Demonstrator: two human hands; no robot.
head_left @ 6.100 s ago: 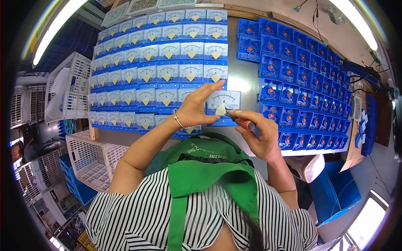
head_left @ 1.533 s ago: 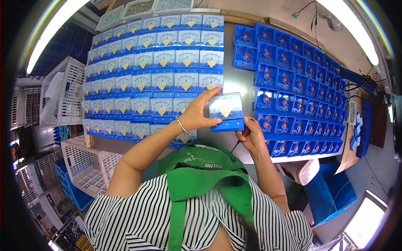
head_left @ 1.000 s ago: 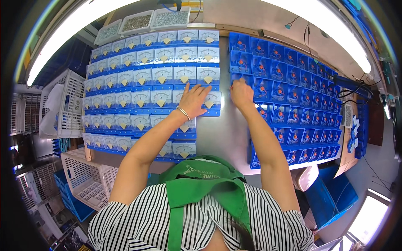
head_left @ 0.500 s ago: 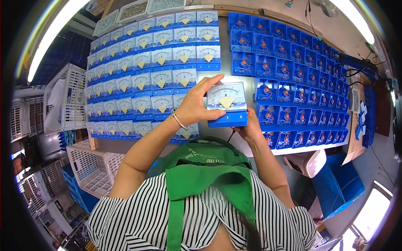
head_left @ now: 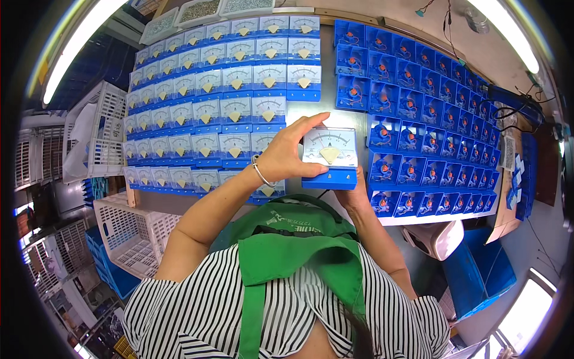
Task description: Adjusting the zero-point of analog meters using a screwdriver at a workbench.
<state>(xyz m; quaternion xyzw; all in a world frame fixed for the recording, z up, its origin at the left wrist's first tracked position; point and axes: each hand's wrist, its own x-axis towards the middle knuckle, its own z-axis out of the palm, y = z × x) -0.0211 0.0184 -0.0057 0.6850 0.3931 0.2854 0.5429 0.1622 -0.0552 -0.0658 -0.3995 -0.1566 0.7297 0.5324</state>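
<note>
An ammeter [head_left: 330,157] with a clear front, a white scale, a cream fan-shaped piece and a blue base is held in front of my chest, scale facing up. My left hand [head_left: 290,152] grips its left side, thumb on the blue base and forefinger stretched along the top edge. At the lower right corner, my right hand [head_left: 354,194] is closed against the base; most of its fingers are hidden behind the meter. A thin dark rod shows just below the base, and I cannot make out what it belongs to.
Rows of finished-looking meters [head_left: 207,110] cover the table's left side. Open blue cases [head_left: 409,107] with orange parts and wires fill the right. Trays of small parts [head_left: 200,12] stand at the back left. White crates [head_left: 128,230] and a blue bin [head_left: 478,269] flank the table.
The meter and both hands have shifted slightly right and down in the picture. The grip of the left hand stays the same; the right hand's fingers are more hidden behind the base.
</note>
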